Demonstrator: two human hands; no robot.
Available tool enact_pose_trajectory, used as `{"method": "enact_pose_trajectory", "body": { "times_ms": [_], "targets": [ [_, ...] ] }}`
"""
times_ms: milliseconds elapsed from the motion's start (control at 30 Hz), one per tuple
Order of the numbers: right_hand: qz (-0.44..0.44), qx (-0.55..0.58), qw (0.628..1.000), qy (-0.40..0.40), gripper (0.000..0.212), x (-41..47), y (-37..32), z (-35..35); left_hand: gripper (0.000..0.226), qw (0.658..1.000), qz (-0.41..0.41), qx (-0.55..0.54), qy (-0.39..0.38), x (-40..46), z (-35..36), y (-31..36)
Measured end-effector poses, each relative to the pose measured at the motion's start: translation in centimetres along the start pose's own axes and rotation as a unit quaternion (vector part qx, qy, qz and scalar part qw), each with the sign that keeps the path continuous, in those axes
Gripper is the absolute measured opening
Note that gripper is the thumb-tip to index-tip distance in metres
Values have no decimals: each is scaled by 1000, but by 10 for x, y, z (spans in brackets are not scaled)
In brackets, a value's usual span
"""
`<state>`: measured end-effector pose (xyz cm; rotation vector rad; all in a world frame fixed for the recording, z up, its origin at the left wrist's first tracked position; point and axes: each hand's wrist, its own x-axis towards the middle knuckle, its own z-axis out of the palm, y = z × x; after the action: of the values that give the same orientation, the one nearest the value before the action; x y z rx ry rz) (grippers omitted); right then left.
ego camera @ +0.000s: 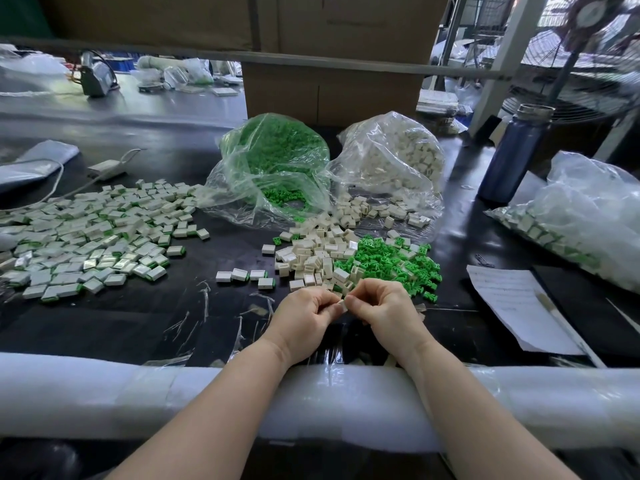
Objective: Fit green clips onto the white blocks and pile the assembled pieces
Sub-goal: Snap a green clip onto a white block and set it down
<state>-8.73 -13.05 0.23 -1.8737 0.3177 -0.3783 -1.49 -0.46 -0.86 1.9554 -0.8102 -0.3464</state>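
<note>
White block getting its clip at the near edge of the counter (pixel 138 320)

Both hands, left hand (pixel 304 315) and right hand (pixel 382 311), are pinching one white block (pixel 343 305) between fingertips, near the loose blocks (pixel 318 254) and green clips (pixel 391 259); a crooked clip is likely jamming, or the block is slipping from the pinch.

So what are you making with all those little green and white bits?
A person is snapping parts together. Both hands, left hand and right hand, pinch one small white block between them at the near edge of the black table. Just beyond lie loose white blocks and green clips, spilled from two plastic bags. The finished pieces, white with a green edge, are spread out in a big pile on the left.
</note>
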Motion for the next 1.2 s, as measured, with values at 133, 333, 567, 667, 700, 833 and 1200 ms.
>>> {"method": "enact_pose_trajectory", "body": {
  "times_ms": [133,333,567,667,700,833,1200],
  "targets": [
    [-2,-8,1000,-14,24,-1,-1,-1,14,1000,6,26,1,0,0,0],
    [-4,97,995,22,17,0,-1,-1,12,998,13,-60,26,0,-1,3],
    [-14,100,995,12,11,1,2,-1,12,997,14,-52,49,-1,-1,2],
    [-17,109,994,2,11,1,3,-1,20,997,8,-62,53,-2,-1,5],
    [-15,115,993,2,11,1,3,-1,22,996,6,-66,51,-2,-2,7],
    [-13,97,995,-13,6,2,3,2,18,996,16,-78,46,-3,-4,9],
    [-15,64,992,-106,19,2,0,-1,18,994,44,-102,1,-4,-5,11]
  ]
}}
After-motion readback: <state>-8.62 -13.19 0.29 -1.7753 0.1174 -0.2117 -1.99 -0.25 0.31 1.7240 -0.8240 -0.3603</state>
